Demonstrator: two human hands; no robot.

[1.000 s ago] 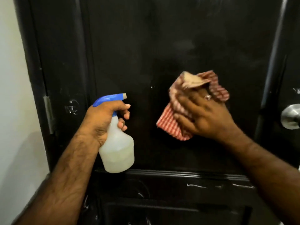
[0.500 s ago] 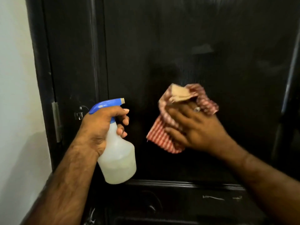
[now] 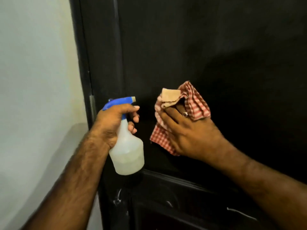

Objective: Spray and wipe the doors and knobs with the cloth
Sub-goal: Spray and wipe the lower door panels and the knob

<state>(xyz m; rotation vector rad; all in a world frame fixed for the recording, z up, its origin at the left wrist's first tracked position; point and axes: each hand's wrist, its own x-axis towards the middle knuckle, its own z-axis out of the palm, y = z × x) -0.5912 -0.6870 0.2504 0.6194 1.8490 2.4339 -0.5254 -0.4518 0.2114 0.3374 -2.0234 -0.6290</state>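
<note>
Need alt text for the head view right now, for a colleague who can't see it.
The right hand presses a red checked cloth flat against a black door. The left hand holds a blue-topped spray bottle, nozzle toward the door, beside a pale wall.

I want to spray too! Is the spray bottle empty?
No, the spray bottle in the left hand holds cloudy liquid in its lower part.

Door (image 3: 207,47): black, matt, scuffed paint. Cloth (image 3: 196,103): woven red-and-white check fabric. Spray bottle (image 3: 127,153): translucent plastic, blue plastic head. Wall (image 3: 33,80): smooth, matt
</note>
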